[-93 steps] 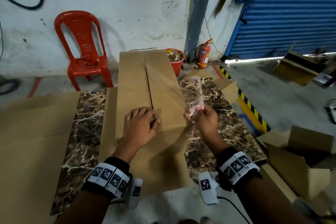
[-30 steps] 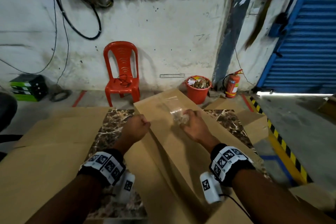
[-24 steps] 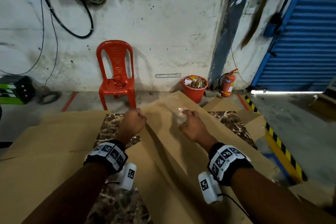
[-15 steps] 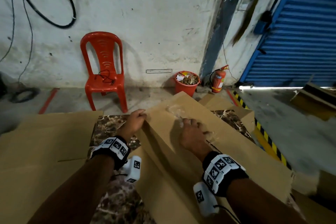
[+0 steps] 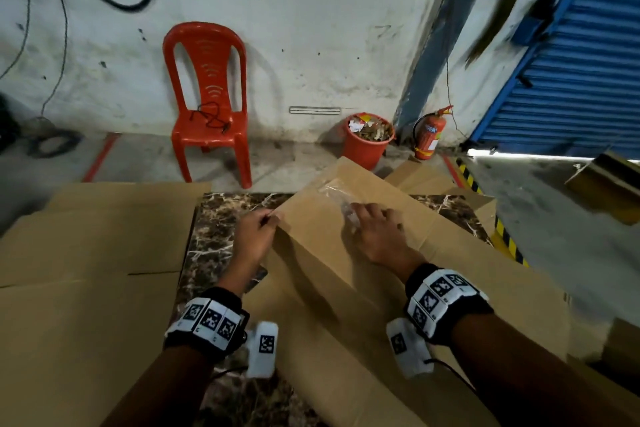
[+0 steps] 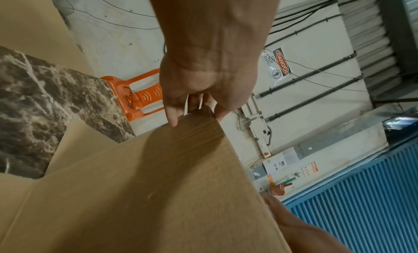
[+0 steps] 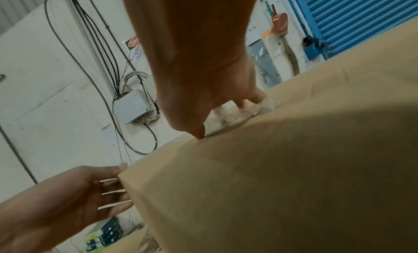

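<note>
Head: cardboard box lies tilted across the marble slab. Left hand pinches its corner above the slab. Right hand lies flat with fingers spread, pressing clear plastic onto the top panel.
Left wrist: thumb and fingers clamp that corner.
Right wrist: thumb tip is on the board, plastic crumpled under the fingers.
Estimate: plastic placed but not smoothed, box not erected.

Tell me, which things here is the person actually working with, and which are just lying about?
In use: cardboard box, its corner pinched by the left hand; clear plastic film, pressed onto the box by the right hand.
Lying about: red chair, red bucket of scraps, fire extinguisher, flat cardboard sheet.
</note>
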`<state>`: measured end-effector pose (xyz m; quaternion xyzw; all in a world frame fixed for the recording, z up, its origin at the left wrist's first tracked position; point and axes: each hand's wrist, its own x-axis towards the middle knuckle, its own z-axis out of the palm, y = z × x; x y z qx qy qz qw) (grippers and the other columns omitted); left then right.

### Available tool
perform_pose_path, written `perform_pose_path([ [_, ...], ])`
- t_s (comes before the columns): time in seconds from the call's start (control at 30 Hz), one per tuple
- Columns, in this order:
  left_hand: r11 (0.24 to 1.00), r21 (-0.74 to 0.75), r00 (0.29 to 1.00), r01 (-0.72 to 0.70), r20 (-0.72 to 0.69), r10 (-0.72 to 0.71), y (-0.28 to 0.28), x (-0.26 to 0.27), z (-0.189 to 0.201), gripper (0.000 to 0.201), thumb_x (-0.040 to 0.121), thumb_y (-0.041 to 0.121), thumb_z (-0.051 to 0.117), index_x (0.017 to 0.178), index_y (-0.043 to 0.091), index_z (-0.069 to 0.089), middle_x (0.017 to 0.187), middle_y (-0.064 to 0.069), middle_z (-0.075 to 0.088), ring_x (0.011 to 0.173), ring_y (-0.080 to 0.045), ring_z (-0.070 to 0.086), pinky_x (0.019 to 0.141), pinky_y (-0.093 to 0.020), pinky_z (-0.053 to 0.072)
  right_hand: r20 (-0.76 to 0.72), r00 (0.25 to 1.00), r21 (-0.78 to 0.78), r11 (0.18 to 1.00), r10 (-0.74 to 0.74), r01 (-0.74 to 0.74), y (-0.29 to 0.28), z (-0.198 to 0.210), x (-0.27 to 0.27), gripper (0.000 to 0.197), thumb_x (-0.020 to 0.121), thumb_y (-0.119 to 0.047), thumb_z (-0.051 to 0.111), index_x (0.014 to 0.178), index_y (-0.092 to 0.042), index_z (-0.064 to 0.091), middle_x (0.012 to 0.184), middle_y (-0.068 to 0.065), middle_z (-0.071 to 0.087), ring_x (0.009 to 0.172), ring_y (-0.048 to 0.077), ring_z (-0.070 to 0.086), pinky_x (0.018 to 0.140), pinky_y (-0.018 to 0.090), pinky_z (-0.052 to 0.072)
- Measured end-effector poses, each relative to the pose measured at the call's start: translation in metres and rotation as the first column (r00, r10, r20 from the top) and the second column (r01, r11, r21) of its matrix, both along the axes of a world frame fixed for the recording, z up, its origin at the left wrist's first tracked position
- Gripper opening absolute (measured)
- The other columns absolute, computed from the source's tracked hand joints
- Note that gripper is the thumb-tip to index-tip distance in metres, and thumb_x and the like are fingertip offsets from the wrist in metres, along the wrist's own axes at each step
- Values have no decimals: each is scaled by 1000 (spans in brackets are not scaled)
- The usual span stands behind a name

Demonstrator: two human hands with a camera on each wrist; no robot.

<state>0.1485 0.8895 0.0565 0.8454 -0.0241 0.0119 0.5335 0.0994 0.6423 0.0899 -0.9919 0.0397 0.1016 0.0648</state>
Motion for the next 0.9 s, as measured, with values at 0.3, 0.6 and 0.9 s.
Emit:
perform_pose_path([
  [0.3, 988, -104, 993, -114, -16, 113, 1, -36, 3, 18, 96, 23, 60, 93, 15, 76, 81, 1, 71, 77, -17, 67, 70, -32, 55, -20, 992, 90, 988, 126, -124, -6, 4, 35, 65, 87, -46, 30, 149, -35, 17, 155, 3, 25, 140, 39, 27, 109, 63, 29],
  [0.6, 936, -287, 977, -205, -110, 181, -41, -127, -12, 27, 92, 18, 60, 69, 26, 73, 76, -7, 72, 77, -29, 69, 79, -52, 57, 121, 982, 75, 986, 142, -152, -31, 15, 12, 42, 97, -28, 50, 138, -23, 47, 139, 8, 45, 125, 37, 47, 99, 55, 44],
  [0.9, 981, -142, 991, -131, 5, 133, -58, -176, -14, 9, 88, 16, 69, 83, 22, 73, 77, 7, 72, 73, -9, 69, 67, -28, 54, 566, 818, 478, 848, -100, -227, -7, 40, -40, 29, 89, -14, 56, 118, -9, 54, 108, 15, 61, 88, 30, 58, 69, 28, 34],
])
